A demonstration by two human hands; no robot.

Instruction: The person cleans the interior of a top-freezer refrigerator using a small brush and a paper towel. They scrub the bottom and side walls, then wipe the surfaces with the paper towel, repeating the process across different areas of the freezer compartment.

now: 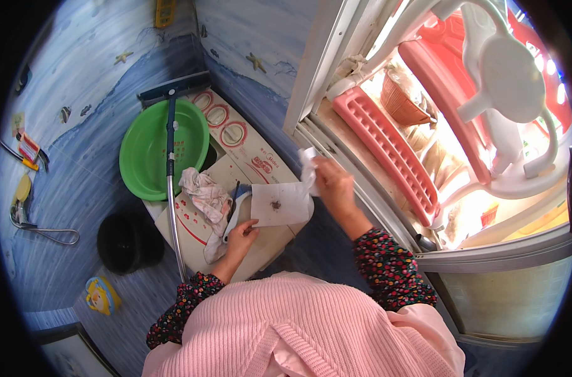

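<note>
My left hand [240, 242] pinches the lower left corner of a white paper sheet [267, 202]. A small clump of dark dirt [276, 205] sits in the middle of the sheet. The sheet is over the right part of a Midea washing machine's lid [241, 261]. In my right hand [335, 184] is a crumpled white tissue [309, 172], held beside the window track just beyond the sheet's right edge. Left of the sheet lie a brush with a white handle [236, 214] and blue bristles, and a rumpled, stained cloth [205, 193].
A green plastic basin [144, 151] rests on the washer, crossed by a long-handled floor squeegee [171, 127]. A black bucket [125, 242] stands at left. Past the sliding window frame [356, 184] are a pink and white plastic rack [385, 155] and a wicker basket [403, 101].
</note>
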